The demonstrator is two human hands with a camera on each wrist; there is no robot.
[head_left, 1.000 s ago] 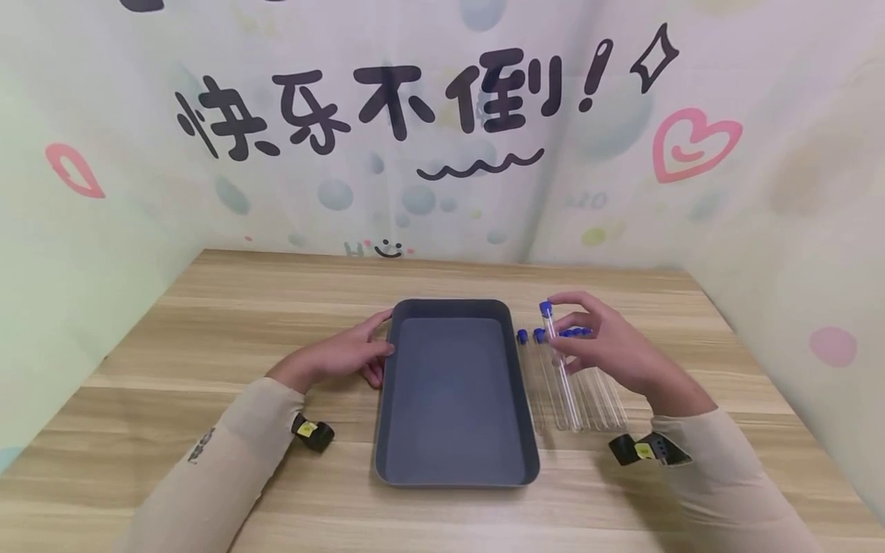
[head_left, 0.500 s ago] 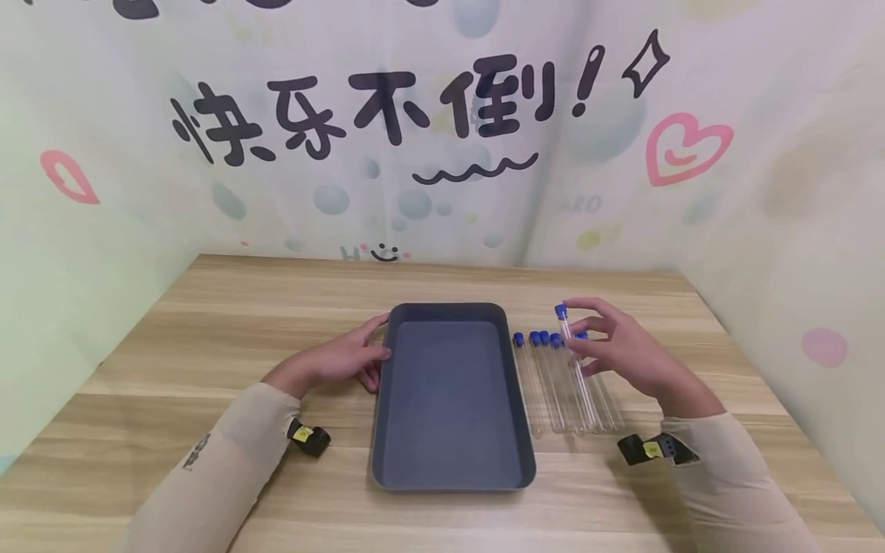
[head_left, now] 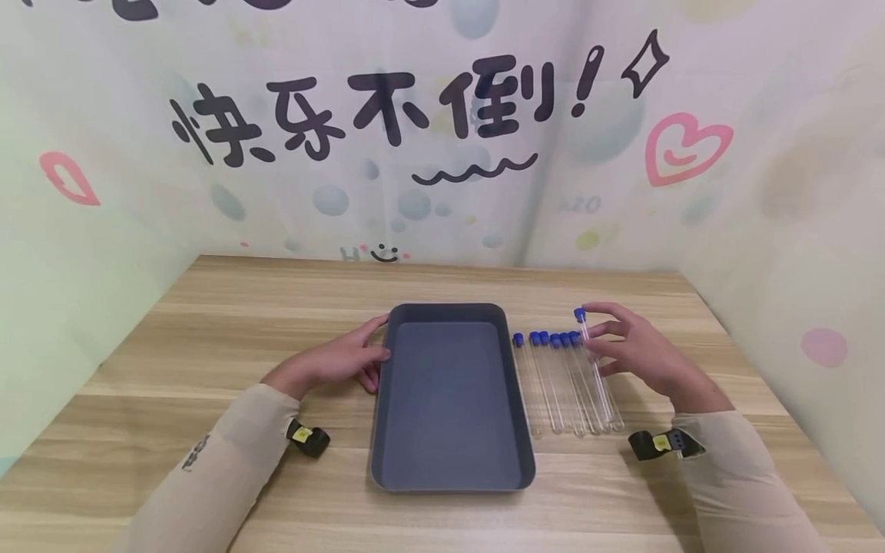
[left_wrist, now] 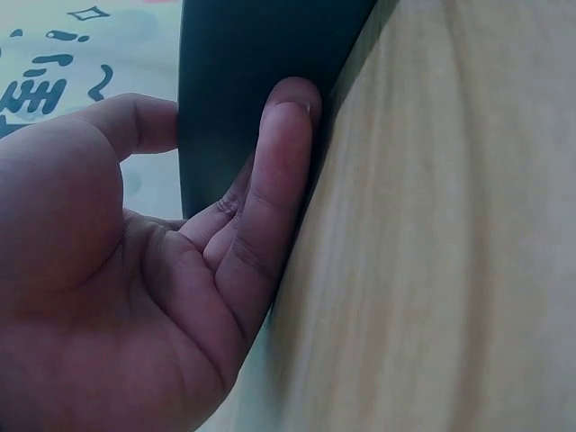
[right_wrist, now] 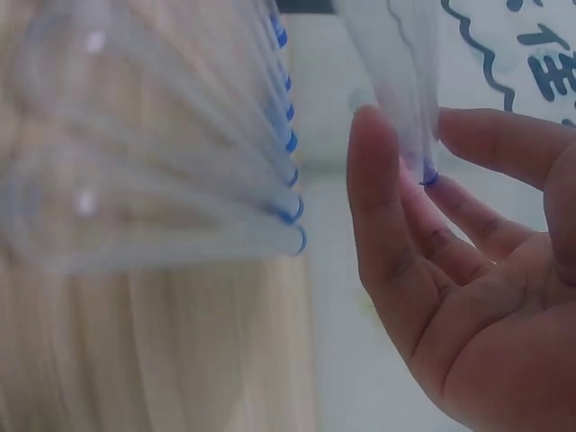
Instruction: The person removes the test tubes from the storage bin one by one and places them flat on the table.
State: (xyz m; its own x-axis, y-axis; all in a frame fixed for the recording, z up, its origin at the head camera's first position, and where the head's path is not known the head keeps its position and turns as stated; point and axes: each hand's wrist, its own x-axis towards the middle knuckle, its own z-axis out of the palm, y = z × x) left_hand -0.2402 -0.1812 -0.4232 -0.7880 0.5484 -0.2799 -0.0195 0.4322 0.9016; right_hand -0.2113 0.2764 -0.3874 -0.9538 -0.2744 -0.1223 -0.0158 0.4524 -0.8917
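A grey rectangular tray [head_left: 452,399] lies on the table. My left hand [head_left: 339,361] is at its left side, thumb at the rim. In the left wrist view, the fingers [left_wrist: 281,171] lie fairly straight against the tray's outer wall [left_wrist: 243,54]. My right hand [head_left: 643,346] pinches a clear test tube [head_left: 594,369] with a blue cap [head_left: 579,313] near its upper end; the tube is tilted, cap end raised. Below and left of it lie several capped test tubes [head_left: 553,384] in a row beside the tray. The right wrist view shows the held tube [right_wrist: 400,81] between thumb and fingers.
The wood-grain table [head_left: 276,491] runs back to a printed cloth [head_left: 346,200] with black lettering. Cloth walls also stand on both sides. A small black camera [head_left: 653,444] sits at the right wrist and another camera [head_left: 309,439] at the left.
My right hand has moved right along the row with the test tube, baring more of the blue caps beneath. The left hand stays at the tray; the head view has shifted slightly.
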